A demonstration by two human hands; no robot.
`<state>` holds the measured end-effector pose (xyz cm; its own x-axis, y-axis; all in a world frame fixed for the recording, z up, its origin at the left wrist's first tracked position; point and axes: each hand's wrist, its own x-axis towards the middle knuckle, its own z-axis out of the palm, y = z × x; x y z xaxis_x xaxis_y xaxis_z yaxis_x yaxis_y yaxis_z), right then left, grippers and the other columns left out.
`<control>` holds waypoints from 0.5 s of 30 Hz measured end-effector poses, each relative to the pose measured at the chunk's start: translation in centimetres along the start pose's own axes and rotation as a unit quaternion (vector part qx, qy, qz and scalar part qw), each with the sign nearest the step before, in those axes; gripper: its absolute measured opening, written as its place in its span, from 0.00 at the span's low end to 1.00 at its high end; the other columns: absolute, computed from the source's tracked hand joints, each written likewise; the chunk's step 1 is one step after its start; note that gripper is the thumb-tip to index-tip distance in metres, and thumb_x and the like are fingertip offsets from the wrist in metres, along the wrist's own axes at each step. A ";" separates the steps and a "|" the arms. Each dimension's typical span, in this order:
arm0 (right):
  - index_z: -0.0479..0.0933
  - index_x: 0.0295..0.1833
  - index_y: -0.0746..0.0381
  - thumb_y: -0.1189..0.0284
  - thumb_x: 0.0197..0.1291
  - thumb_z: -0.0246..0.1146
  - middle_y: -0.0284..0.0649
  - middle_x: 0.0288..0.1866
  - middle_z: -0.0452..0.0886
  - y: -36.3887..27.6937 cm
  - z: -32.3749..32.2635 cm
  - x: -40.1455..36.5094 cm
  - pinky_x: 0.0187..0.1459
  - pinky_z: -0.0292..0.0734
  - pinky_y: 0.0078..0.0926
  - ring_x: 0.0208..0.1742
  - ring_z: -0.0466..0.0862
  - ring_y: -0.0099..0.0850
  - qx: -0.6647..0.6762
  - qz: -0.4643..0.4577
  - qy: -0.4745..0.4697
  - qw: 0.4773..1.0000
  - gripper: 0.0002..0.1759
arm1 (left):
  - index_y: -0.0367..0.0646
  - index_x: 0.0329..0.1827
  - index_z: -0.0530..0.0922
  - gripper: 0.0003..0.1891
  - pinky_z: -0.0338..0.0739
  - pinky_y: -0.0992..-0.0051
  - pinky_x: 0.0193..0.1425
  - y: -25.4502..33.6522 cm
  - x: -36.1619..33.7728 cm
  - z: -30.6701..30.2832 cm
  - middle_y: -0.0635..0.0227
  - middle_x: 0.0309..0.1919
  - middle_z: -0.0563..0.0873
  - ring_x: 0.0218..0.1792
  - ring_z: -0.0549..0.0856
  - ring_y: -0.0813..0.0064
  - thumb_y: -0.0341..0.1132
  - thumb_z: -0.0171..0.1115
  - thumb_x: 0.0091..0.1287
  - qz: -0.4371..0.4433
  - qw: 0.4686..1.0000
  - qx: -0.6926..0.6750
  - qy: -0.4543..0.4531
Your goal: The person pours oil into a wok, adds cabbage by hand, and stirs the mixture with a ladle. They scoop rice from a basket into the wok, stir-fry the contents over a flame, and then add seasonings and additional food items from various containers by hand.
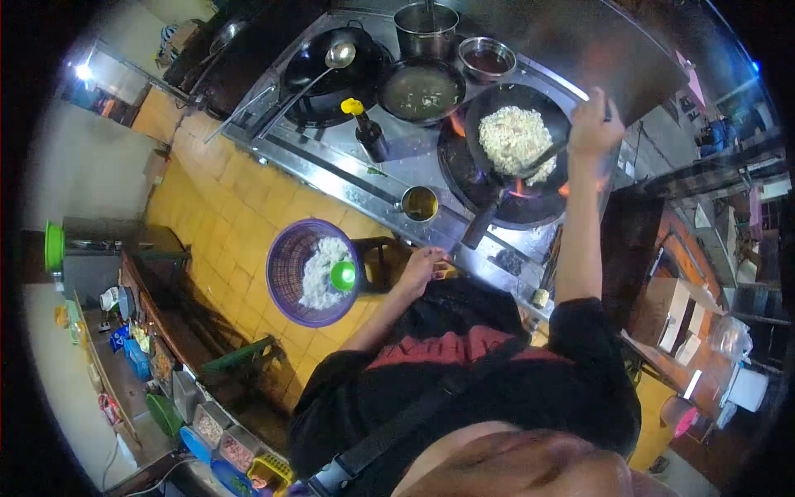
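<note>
Yellow tiled floor (pixel 207 199) opens out on my left, up to the steel counter (pixel 406 157), whose front edge slants across before me. The black wok (pixel 558 114) sits inside that edge over flames, its handle (pixel 483 219) pointing back near it. Tiles show around the purple basket (pixel 286 280). Pale, grainy food (pixel 512 134) lies in the wok, short of its rim. My right hand (pixel 596 124) grips the spatula (pixel 545 156) dipping in; my left hand (pixel 425 269) curls near the counter's edge, holding what, if anything, I cannot tell.

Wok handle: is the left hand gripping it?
No, the left hand is apart from the wok handle, with a visible gap between them.
</note>
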<state>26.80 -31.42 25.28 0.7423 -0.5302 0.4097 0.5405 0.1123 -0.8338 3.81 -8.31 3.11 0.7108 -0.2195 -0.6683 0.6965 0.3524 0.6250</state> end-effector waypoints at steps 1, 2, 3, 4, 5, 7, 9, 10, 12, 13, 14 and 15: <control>0.72 0.26 0.69 0.70 0.57 0.60 0.33 0.16 0.71 2.6 -0.5 -0.2 0.18 0.63 0.16 0.16 0.69 0.18 -0.022 -0.046 -0.003 0.999 0.12 | 0.44 0.44 0.71 0.09 0.73 0.76 0.41 -0.2 -0.1 -0.2 0.71 0.35 0.80 0.35 0.80 0.77 0.37 0.53 0.65 0.007 1.000 -0.016 -0.005; 0.72 0.26 0.69 0.71 0.57 0.60 0.33 0.16 0.71 4.3 -0.7 0.6 0.19 0.63 0.16 0.17 0.69 0.18 -0.041 -0.096 -0.010 0.994 0.12 | 0.44 0.43 0.71 0.09 0.73 0.76 0.41 0.0 0.3 -0.2 0.71 0.35 0.80 0.35 0.79 0.77 0.37 0.53 0.65 0.019 0.999 -0.033 -0.012; 0.72 0.29 0.69 0.72 0.56 0.61 0.33 0.18 0.72 4.5 -0.7 1.8 0.20 0.64 0.15 0.18 0.70 0.18 -0.047 -0.079 -0.052 0.994 0.11 | 0.44 0.43 0.71 0.09 0.73 0.76 0.41 0.0 0.4 0.0 0.71 0.35 0.80 0.35 0.79 0.77 0.37 0.53 0.65 0.018 0.999 -0.036 -0.011; 0.72 0.29 0.69 0.72 0.56 0.61 0.33 0.18 0.72 3.1 -0.5 1.5 0.20 0.64 0.15 0.18 0.70 0.18 -0.049 -0.073 -0.052 0.995 0.11 | 0.44 0.43 0.72 0.08 0.73 0.77 0.40 -0.2 0.0 0.1 0.72 0.34 0.80 0.35 0.79 0.78 0.37 0.53 0.65 0.017 1.000 -0.021 -0.007; 0.72 0.29 0.69 0.72 0.56 0.61 0.34 0.19 0.73 1.5 -0.1 1.7 0.20 0.64 0.15 0.19 0.71 0.18 -0.019 -0.053 -0.031 0.998 0.10 | 0.44 0.42 0.72 0.08 0.73 0.77 0.39 0.3 0.0 0.0 0.72 0.34 0.80 0.35 0.79 0.78 0.36 0.52 0.65 0.024 1.000 -0.001 -0.005; 0.70 0.29 0.69 0.75 0.57 0.59 0.33 0.21 0.71 -0.7 0.2 1.7 0.20 0.64 0.16 0.20 0.69 0.18 0.073 -0.054 -0.045 0.995 0.09 | 0.44 0.42 0.72 0.07 0.73 0.78 0.38 0.6 1.0 -0.1 0.72 0.34 0.80 0.35 0.79 0.78 0.36 0.52 0.65 0.035 0.999 -0.009 0.003; 0.69 0.28 0.68 0.76 0.58 0.57 0.32 0.21 0.70 3.2 -0.7 0.2 0.20 0.62 0.17 0.19 0.68 0.18 0.075 -0.076 -0.041 0.993 0.09 | 0.44 0.40 0.73 0.06 0.74 0.78 0.36 0.1 0.3 0.0 0.71 0.34 0.80 0.34 0.79 0.79 0.35 0.52 0.65 0.028 0.999 -0.026 0.022; 0.68 0.26 0.68 0.78 0.58 0.56 0.32 0.20 0.69 4.4 -1.2 -0.3 0.19 0.61 0.17 0.19 0.66 0.18 0.076 -0.102 -0.031 0.991 0.09 | 0.44 0.40 0.73 0.06 0.74 0.78 0.36 -0.2 0.6 -0.3 0.71 0.34 0.80 0.34 0.79 0.79 0.35 0.52 0.65 0.024 0.999 -0.025 0.023; 0.68 0.26 0.68 0.78 0.59 0.54 0.32 0.19 0.68 4.4 -2.1 1.2 0.19 0.61 0.18 0.18 0.67 0.19 0.108 -0.069 -0.121 0.984 0.09 | 0.44 0.40 0.73 0.06 0.74 0.78 0.36 -0.9 1.7 -0.8 0.71 0.34 0.80 0.33 0.79 0.79 0.35 0.52 0.65 0.043 0.998 -0.037 -0.019; 0.69 0.26 0.68 0.77 0.58 0.54 0.33 0.18 0.69 3.1 -2.2 1.5 0.20 0.63 0.17 0.19 0.68 0.19 0.067 -0.064 -0.171 0.981 0.09 | 0.44 0.41 0.72 0.07 0.74 0.79 0.36 0.3 0.7 0.0 0.71 0.33 0.80 0.33 0.79 0.80 0.35 0.53 0.65 0.012 1.000 -0.012 0.000; 0.69 0.25 0.68 0.76 0.58 0.55 0.34 0.18 0.71 2.4 -1.9 2.0 0.21 0.64 0.17 0.19 0.70 0.20 0.032 -0.067 -0.221 0.972 0.10 | 0.44 0.41 0.72 0.07 0.74 0.79 0.36 0.8 0.1 0.4 0.71 0.33 0.80 0.33 0.79 0.80 0.35 0.53 0.65 0.012 1.000 -0.009 0.000; 0.70 0.24 0.67 0.75 0.57 0.56 0.34 0.16 0.73 2.5 -1.8 1.4 0.22 0.67 0.18 0.20 0.72 0.20 -0.035 -0.131 -0.182 0.974 0.10 | 0.44 0.40 0.74 0.07 0.74 0.79 0.35 1.6 0.1 0.9 0.71 0.32 0.80 0.33 0.79 0.80 0.36 0.54 0.64 0.028 1.000 -0.001 0.013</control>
<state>28.49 -33.41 23.09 0.6810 -0.1983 0.7049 0.7112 -0.0502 -0.7012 5.03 -8.61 4.41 0.7457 -0.1748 -0.6429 0.6554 0.3659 0.6607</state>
